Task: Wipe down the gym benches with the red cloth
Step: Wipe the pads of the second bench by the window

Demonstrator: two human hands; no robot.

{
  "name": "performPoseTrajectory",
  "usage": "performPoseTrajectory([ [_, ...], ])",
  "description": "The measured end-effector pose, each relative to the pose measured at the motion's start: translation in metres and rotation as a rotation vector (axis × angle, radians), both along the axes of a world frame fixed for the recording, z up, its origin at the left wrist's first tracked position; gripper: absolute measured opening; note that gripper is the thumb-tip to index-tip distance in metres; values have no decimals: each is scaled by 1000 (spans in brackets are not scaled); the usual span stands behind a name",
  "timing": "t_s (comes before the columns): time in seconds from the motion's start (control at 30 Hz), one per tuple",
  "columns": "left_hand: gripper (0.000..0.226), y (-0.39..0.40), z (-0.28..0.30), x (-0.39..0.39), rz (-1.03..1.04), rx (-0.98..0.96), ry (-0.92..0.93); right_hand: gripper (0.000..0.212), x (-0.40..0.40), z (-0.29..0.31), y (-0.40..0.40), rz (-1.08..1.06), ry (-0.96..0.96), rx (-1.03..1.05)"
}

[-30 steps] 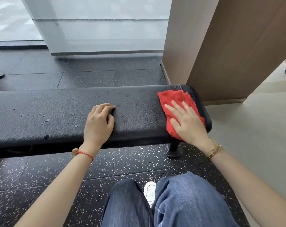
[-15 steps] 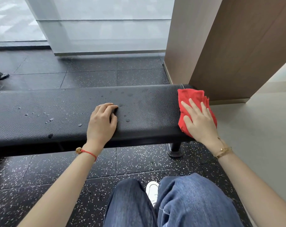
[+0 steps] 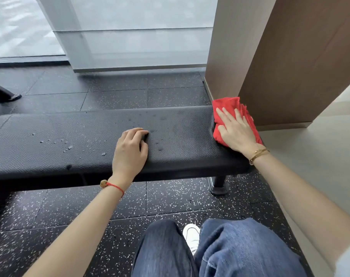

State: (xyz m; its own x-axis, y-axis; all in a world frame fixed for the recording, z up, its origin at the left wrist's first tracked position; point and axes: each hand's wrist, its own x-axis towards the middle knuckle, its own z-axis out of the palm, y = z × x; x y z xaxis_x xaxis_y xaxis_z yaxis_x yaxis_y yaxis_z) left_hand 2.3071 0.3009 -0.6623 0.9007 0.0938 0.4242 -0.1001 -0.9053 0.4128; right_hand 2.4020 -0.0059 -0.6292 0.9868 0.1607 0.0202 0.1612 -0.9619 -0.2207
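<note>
A long black padded gym bench [image 3: 80, 136] runs across the view, with water droplets on its left and middle. The red cloth [image 3: 230, 105] lies over the bench's right end. My right hand [image 3: 236, 130] presses flat on the cloth, fingers spread, holding it against the end of the pad. My left hand [image 3: 130, 151] rests on the bench's near edge at the middle, fingers curled, holding nothing.
A brown wooden column [image 3: 280, 56] stands just behind the bench's right end. The bench's black leg [image 3: 219, 184] stands on speckled black rubber floor. My knees in blue jeans [image 3: 230, 248] are at the bottom. A glass wall is at the back.
My right hand has slid the red cloth rightward, from the top of the pad to its right end. My left hand has stayed in place.
</note>
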Motion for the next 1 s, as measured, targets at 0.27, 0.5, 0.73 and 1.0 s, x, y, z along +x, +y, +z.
performPoseTrajectory([
  [0.27, 28, -3, 2, -1, 16, 32, 15, 55, -19, -6, -27, 165, -1, 79],
  [0.5, 28, -4, 2, -1, 27, 43, 15, 54, 3, 1, 84, 232, 13, 77],
  [0.73, 30, -1, 4, -2, 9, 18, 16, 57, -41, -7, 68, 420, -47, 51],
  [1.0, 32, -4, 7, -4, 10, 3, 34, 54, 5, 3, 119, 262, 17, 37],
])
